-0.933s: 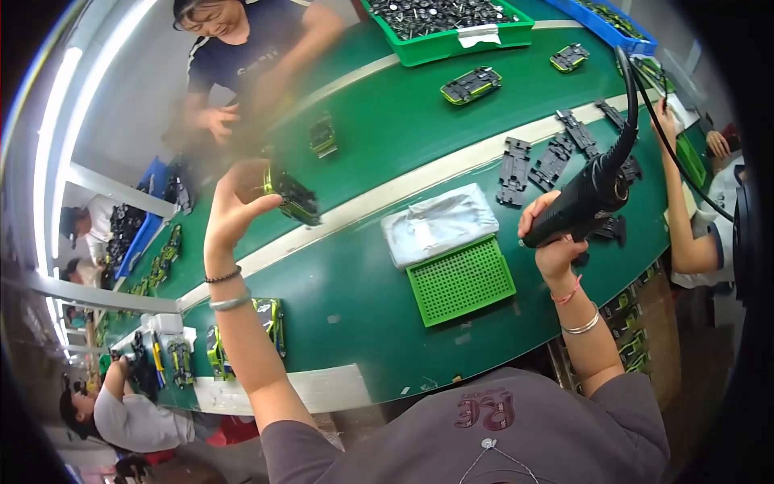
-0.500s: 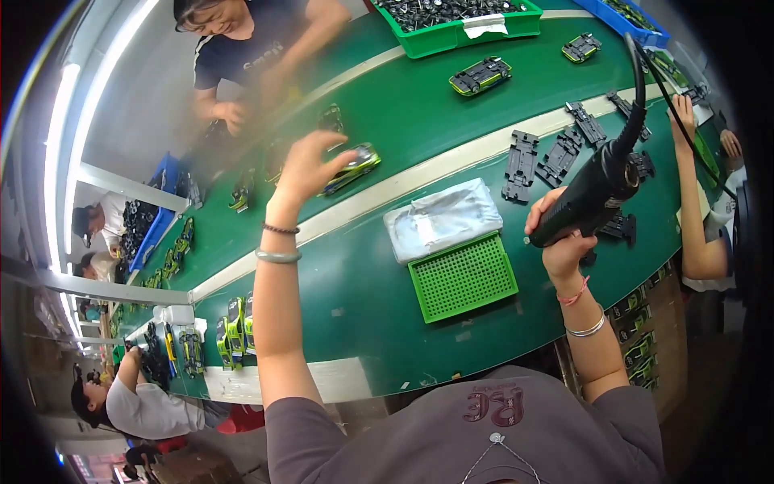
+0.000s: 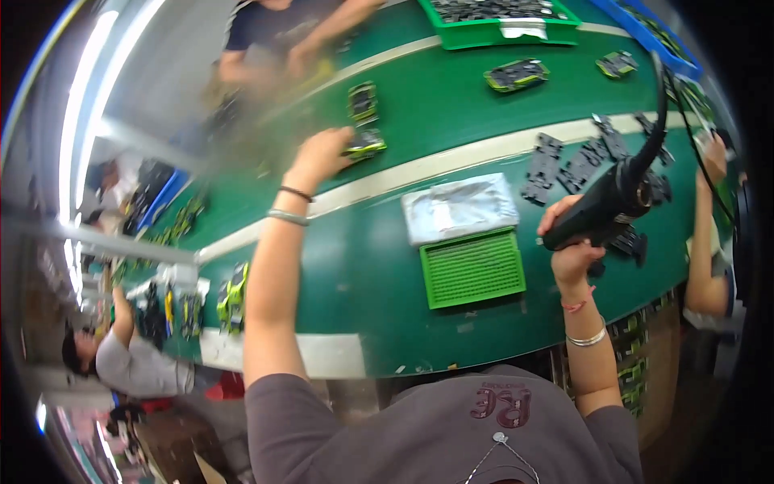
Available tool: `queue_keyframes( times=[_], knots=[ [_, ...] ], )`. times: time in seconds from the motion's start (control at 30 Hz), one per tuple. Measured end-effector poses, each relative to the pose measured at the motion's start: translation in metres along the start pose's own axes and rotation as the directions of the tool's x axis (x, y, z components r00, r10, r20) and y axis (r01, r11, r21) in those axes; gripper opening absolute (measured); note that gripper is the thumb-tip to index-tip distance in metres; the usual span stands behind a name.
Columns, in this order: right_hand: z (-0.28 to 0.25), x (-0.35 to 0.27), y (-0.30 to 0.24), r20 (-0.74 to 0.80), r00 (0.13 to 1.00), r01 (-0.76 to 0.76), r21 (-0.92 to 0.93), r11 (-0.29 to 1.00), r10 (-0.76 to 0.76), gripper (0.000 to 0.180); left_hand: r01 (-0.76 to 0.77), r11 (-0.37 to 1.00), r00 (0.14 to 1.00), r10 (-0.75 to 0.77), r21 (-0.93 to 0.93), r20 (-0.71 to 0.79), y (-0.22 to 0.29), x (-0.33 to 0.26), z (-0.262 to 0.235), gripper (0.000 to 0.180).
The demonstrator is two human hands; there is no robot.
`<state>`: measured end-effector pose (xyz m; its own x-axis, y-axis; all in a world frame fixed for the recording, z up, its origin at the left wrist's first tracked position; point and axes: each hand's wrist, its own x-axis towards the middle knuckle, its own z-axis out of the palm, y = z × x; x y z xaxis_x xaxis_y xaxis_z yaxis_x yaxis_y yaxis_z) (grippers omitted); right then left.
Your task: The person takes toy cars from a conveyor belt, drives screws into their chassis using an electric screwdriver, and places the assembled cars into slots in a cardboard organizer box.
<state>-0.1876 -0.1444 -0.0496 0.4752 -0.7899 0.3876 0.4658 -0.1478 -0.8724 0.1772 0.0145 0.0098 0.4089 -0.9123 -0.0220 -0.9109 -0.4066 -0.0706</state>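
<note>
My left hand [image 3: 321,156] reaches across the pale strip on the green bench. Its fingers close on the near end of a yellow-green toy car [image 3: 370,143]. Just beyond that car lies another toy car [image 3: 363,102], dark side up. In my right hand [image 3: 574,252] is a black corded electric screwdriver [image 3: 592,210], held tilted above the bench. Its cable runs up toward the upper right. Several black toy car chassis [image 3: 544,168] are spread beyond and beside the screwdriver.
A white plastic-wrapped packet [image 3: 459,210] and a green perforated basket [image 3: 474,270] sit between my arms. Farther off are a green bin of small parts [image 3: 500,34], a toy car [image 3: 517,75] and a blue bin [image 3: 657,36]. Co-workers stand opposite and at both sides.
My left hand has moved from open above the toy car to gripping it. My right hand still holds the screwdriver. The view has shifted slightly.
</note>
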Motion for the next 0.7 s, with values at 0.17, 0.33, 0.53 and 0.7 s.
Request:
queue_keyframes(
  times=[0.17, 0.33, 0.53, 0.7],
  knots=[
    [-0.007, 0.001, 0.003, 0.032, 0.999, 0.001, -0.041, 0.999, 0.001, 0.092, 0.342, 0.93, 0.924, -0.359, -0.135, -0.133, -0.09, -0.138, -0.041, 0.035],
    [-0.018, 0.002, 0.006, 0.053, 0.998, -0.026, 0.046, 0.999, 0.024, 0.092, 0.332, 0.798, 0.846, -0.488, -0.504, -0.216, -0.08, -0.21, -0.063, 0.029],
    [-0.015, 0.01, 0.009, 0.049, 0.998, -0.039, 0.003, 0.999, 0.039, 0.095, 0.449, 0.737, 0.733, -0.627, -0.505, -0.264, -0.07, -0.287, -0.064, 0.038],
    [-0.024, 0.021, 0.008, 0.132, 0.991, -0.018, -0.071, 0.997, 0.027, 0.098, 0.536, 0.617, 0.543, -0.774, -0.576, -0.325, -0.039, -0.395, -0.058, 0.041]
  ],
)
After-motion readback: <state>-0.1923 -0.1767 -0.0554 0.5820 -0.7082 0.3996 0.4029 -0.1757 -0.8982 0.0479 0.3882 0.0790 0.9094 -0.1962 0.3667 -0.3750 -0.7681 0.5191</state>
